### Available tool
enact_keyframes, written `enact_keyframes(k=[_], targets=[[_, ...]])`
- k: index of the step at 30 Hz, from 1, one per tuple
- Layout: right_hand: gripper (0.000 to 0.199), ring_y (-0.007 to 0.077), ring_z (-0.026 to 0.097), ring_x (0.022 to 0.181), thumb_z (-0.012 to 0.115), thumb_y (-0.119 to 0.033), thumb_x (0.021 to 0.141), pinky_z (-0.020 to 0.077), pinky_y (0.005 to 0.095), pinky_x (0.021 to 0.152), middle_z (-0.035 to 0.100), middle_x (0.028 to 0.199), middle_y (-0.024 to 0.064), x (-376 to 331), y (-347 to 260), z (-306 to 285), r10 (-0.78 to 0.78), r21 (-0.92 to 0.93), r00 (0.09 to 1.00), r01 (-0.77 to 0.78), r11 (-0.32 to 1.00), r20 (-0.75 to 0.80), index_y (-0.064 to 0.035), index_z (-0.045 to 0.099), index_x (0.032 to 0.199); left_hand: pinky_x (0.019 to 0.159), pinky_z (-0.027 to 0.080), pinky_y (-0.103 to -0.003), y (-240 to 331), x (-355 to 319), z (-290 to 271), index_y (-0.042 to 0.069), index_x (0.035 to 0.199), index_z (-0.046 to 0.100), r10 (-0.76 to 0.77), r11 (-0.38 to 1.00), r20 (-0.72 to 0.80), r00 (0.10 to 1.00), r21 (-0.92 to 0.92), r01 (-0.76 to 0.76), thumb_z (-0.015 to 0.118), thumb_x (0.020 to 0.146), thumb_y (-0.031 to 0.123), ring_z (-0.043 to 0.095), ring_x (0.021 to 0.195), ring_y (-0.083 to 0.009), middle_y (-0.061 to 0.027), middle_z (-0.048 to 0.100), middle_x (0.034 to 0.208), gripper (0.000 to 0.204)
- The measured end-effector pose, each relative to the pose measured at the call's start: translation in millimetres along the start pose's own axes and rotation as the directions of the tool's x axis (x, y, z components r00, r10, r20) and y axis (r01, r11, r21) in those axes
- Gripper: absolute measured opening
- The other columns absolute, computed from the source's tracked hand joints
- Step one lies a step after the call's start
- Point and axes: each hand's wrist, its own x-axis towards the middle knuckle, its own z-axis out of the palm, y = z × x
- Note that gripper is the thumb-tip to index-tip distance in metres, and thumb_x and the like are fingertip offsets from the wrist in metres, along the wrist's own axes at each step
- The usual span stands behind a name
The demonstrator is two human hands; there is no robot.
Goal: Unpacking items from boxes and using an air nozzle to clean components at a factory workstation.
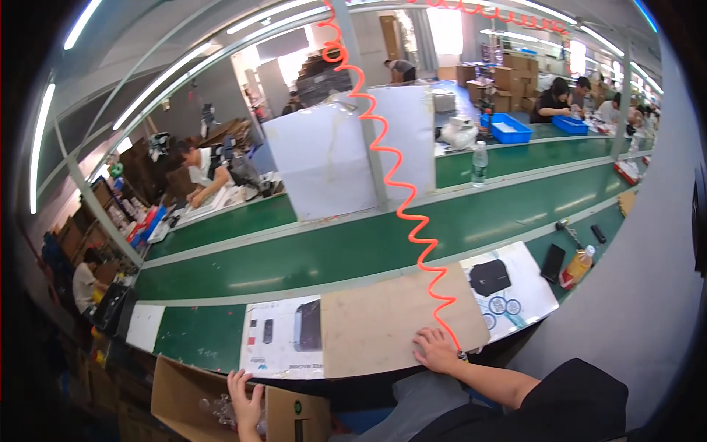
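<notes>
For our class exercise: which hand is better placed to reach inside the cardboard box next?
Probably the left hand: it's at the cardboard box; the right hand is on the cardboard sheet.

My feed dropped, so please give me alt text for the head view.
The person's right hand rests on a brown cardboard sheet on the bench; the left hand is at an open cardboard box. A coiled orange hose hangs down beside the right hand, with a long green belt beyond and other people in the background.
</notes>
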Motion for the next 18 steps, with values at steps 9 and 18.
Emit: enact_keyframes(k=[9, 18], targets=[[0.035, 0.0276, 0.048, 0.125, 0.066, -0.031, 0.088, 0.0359, 0.0467, 0.106, 0.054, 0.126, 0.0096, 0, 1, 4, -0.019, 0.048, 1.000, 0.020, 0.999, -0.019, -0.0093, 0.061, 0.114, 0.116, 0.023, -0.046, 19, 5, 5, 0.002, 0.126, 0.057, -0.060, 0.998, 0.098, 0.993, -0.030, 0.064, 0.066, 0.094, 0.029, 0.028, 0.141, -0.0358, -0.0185, 0.039, 0.146, 0.043], [0.033, 0.0247, 0.048, 0.125, 0.066, -0.031, 0.086, 0.0431, 0.0403, 0.100, 0.055, 0.125, 0.0069, 1, 0, -3, -0.034, -0.013, 0.999, 0.033, 0.999, -0.041, -0.0105, 0.061, 0.111, 0.114, 0.029, -0.046, 27, 3, 6, 0.003, 0.122, 0.060, -0.024, 0.999, 0.060, 0.998, 0.028, 0.022, 0.071, 0.089, 0.028, 0.034, 0.138, -0.0363, -0.0176, 0.042, 0.144, 0.042]])
